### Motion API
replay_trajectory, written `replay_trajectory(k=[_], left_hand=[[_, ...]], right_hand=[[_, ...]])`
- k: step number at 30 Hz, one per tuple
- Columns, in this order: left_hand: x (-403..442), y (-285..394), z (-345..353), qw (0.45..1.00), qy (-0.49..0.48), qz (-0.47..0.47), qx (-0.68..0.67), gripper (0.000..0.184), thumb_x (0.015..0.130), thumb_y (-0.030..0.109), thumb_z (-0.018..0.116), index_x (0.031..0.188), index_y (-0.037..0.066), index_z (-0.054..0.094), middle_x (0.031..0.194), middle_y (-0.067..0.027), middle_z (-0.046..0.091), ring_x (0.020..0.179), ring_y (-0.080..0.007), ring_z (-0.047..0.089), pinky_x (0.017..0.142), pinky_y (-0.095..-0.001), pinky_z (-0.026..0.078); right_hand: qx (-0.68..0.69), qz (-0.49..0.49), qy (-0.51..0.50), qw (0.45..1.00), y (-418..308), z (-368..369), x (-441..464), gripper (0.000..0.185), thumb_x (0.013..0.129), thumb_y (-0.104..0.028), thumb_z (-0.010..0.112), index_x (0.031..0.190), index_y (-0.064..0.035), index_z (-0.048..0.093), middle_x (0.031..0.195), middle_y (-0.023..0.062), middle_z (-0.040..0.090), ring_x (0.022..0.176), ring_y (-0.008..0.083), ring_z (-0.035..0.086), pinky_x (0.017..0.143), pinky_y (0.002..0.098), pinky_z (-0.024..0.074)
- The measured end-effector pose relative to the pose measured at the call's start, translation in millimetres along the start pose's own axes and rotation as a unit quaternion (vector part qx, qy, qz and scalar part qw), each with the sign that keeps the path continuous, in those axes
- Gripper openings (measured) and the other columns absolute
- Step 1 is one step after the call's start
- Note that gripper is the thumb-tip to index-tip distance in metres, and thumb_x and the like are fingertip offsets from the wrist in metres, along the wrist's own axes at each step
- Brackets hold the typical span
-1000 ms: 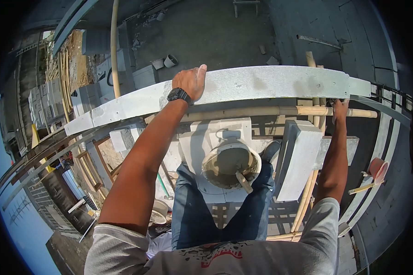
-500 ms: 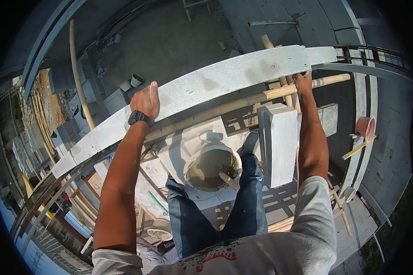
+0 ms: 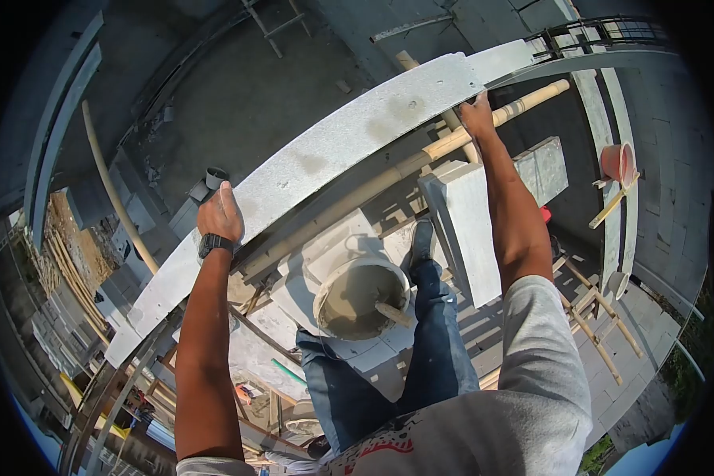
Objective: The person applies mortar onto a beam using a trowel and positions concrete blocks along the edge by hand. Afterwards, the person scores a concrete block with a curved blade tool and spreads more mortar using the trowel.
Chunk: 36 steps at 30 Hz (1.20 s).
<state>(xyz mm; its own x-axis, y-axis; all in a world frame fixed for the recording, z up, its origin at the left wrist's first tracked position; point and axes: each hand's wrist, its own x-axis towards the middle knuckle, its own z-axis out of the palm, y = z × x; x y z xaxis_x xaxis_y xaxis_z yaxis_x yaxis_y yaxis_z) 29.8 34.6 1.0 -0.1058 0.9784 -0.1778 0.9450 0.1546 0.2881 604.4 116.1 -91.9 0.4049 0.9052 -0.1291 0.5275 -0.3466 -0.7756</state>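
A long pale concrete block [image 3: 349, 131] lies along the top of the wall course, curved by the lens. My left hand [image 3: 220, 213], a dark watch on its wrist, grips the left part of the block with fingers together. At the right end, my right hand [image 3: 477, 116] holds the block's near lower edge, its fingertips partly hidden. Between my legs stands a bucket [image 3: 320, 308] of grey mortar [image 3: 351, 295], with a tool's wooden handle [image 3: 393, 315] sticking out. Another pale block [image 3: 477, 238] rests beside my right forearm.
A bamboo pole [image 3: 401, 169] runs just below the wall top. Rebar [image 3: 603, 33] extends beyond the block's right end. An orange-pink bucket [image 3: 617, 163] hangs at the right. Below the far side lies a grey floor [image 3: 270, 95] with small containers [image 3: 214, 178].
My view has turned and shifted, so the wall appears more steeply tilted. Both hands keep their places on the block, and no clear movement of the block shows.
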Motion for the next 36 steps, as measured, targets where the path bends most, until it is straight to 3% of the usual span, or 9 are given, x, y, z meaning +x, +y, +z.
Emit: replay_trajectory(k=[14, 20, 25, 28, 36], left_hand=[[1.7, 0.8, -2.6, 1.000, 0.002, 0.019, 0.004, 0.061, 0.107, 0.043, 0.035, 0.082, -0.001, 0.069, 0.082, -0.0299, 0.067, 0.082, -0.0512, 0.064, 0.073, -0.0573, 0.047], [0.1, 1.5, -3.1, 1.000, -0.002, 0.022, -0.001, 0.061, 0.107, 0.043, 0.036, 0.081, -0.002, 0.069, 0.079, -0.0303, 0.066, 0.079, -0.0518, 0.063, 0.070, -0.0578, 0.046], [-0.1, 4.7, -2.6, 0.999, 0.015, 0.031, -0.013, 0.062, 0.107, 0.042, 0.035, 0.082, -0.003, 0.069, 0.078, -0.0319, 0.064, 0.076, -0.0526, 0.062, 0.068, -0.0584, 0.045], [-2.0, 4.7, -2.8, 0.998, 0.030, 0.043, -0.025, 0.061, 0.107, 0.041, 0.036, 0.082, -0.004, 0.069, 0.077, -0.0327, 0.064, 0.075, -0.0530, 0.062, 0.068, -0.0583, 0.045], [0.5, 1.7, 1.0, 0.998, 0.025, 0.048, -0.011, 0.058, 0.108, 0.036, 0.039, 0.081, -0.006, 0.069, 0.077, -0.0334, 0.064, 0.074, -0.0521, 0.063, 0.067, -0.0576, 0.046]], right_hand=[[0.015, -0.036, 0.002, 0.999, -2.8, 1.6, -0.9, 0.074, 0.084, -0.020, 0.064, 0.148, 0.0060, 0.037, 0.137, 0.0271, 0.060, 0.128, 0.0392, 0.058, 0.108, 0.0391, 0.0427], [0.017, -0.002, -0.002, 1.000, -18.4, -2.1, -8.3, 0.076, 0.085, -0.022, 0.065, 0.149, 0.0055, 0.036, 0.141, 0.0291, 0.056, 0.132, 0.0394, 0.056, 0.110, 0.0388, 0.0412], [0.044, 0.002, 0.003, 0.999, -19.8, -0.8, -9.7, 0.065, 0.084, -0.022, 0.064, 0.139, 0.0044, 0.043, 0.135, 0.0297, 0.059, 0.130, 0.0424, 0.056, 0.109, 0.0414, 0.0414], [-0.012, 0.022, 0.007, 1.000, -20.6, -2.3, -10.0, 0.063, 0.084, -0.022, 0.061, 0.138, 0.0038, 0.042, 0.135, 0.0311, 0.058, 0.129, 0.0446, 0.055, 0.109, 0.0425, 0.0415], [0.012, 0.022, 0.007, 1.000, -11.7, 1.6, -8.3, 0.063, 0.083, -0.019, 0.059, 0.139, 0.0054, 0.041, 0.137, 0.0327, 0.055, 0.129, 0.0474, 0.054, 0.110, 0.0446, 0.0415]])
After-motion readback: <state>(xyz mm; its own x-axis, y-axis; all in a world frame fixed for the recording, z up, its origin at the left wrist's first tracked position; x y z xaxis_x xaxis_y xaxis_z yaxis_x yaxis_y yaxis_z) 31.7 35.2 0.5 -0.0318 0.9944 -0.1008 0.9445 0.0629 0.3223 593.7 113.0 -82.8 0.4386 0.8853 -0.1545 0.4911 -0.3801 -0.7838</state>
